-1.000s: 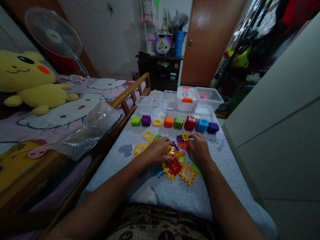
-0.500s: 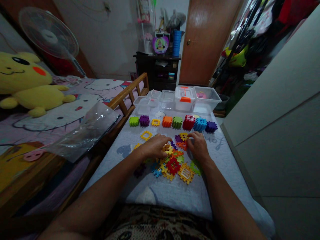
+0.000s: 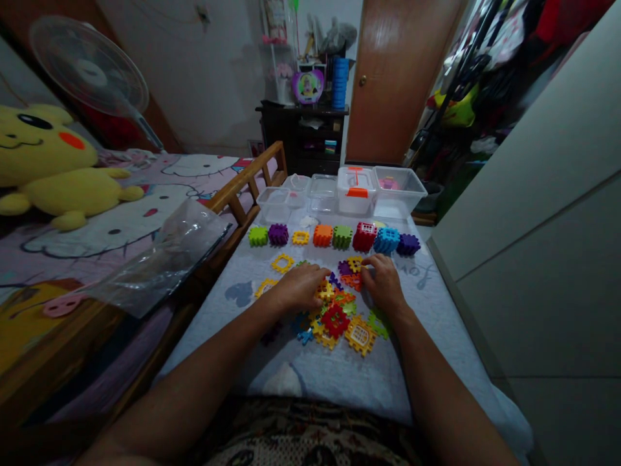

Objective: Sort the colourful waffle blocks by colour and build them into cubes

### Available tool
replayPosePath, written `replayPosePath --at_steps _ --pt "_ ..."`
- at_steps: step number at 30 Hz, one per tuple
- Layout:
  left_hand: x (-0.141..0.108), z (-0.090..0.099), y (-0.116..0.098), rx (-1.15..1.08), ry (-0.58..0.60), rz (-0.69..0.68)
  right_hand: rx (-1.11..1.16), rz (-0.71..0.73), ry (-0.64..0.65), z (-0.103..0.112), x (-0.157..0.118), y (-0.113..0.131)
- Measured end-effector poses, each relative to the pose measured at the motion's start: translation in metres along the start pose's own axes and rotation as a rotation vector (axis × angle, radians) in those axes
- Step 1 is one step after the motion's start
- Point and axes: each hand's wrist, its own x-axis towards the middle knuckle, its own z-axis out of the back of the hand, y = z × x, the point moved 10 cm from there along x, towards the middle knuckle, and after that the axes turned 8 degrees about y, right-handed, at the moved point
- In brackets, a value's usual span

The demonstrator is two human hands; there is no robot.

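Nearest edge: patterned cloth [image 3: 301,433], then both forearms reaching forward across a pale grey bed cover [image 3: 339,382].

Left hand [image 3: 301,288]: palm down, fingers curved over the near-left side of a loose pile of plastic waffle-block tiles [image 3: 334,317], fingertips [image 3: 324,285] at a yellow tile. Right hand [image 3: 383,283]: palm down at the far-right side of the same pile, fingers [image 3: 369,261] beside a yellow tile and an orange tile. Neither hand clenched; grasp on any tile impossible to confirm, fingers partly hiding the pieces.

Pile location: mid-cover, directly under and between both hands. Within it, a red tile [image 3: 334,320], a yellow lattice tile [image 3: 359,335] and a green tile [image 3: 378,325]. Just left of the pile, a small blue piece [image 3: 305,336]. Farther out, two yellow frame tiles [image 3: 282,263].

Beyond: a row of assembled cubes [image 3: 342,237] across the cover, then clear plastic boxes [image 3: 323,193] and a white-lidded box [image 3: 356,189].

Left of the cover: wooden bed rail [image 3: 247,175], clear plastic bag [image 3: 165,262], yellow plush toy [image 3: 48,168]. Far end: dark cabinet [image 3: 301,133], brown door [image 3: 395,84]
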Motion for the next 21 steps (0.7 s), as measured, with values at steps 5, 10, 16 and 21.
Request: replayPosePath --at_steps 5,10,16,21 --pt "0.004 -0.0024 0.0013 0.039 0.022 -0.007 0.01 -0.001 0.008 -0.0013 0.0005 -0.0018" --pt "0.0067 0.0002 0.0006 0.072 0.011 -0.011 0.025 -0.002 -0.005 -0.0002 -0.0004 -0.0022" --pt "0.0083 0.0018 -0.0016 0.065 0.041 -0.004 0.038 -0.013 -0.015 0.0013 -0.0009 -0.003" --pt "0.0096 0.0013 -0.0039 0.054 0.045 -0.018 0.041 -0.015 -0.011 0.0011 -0.0006 -0.0027"
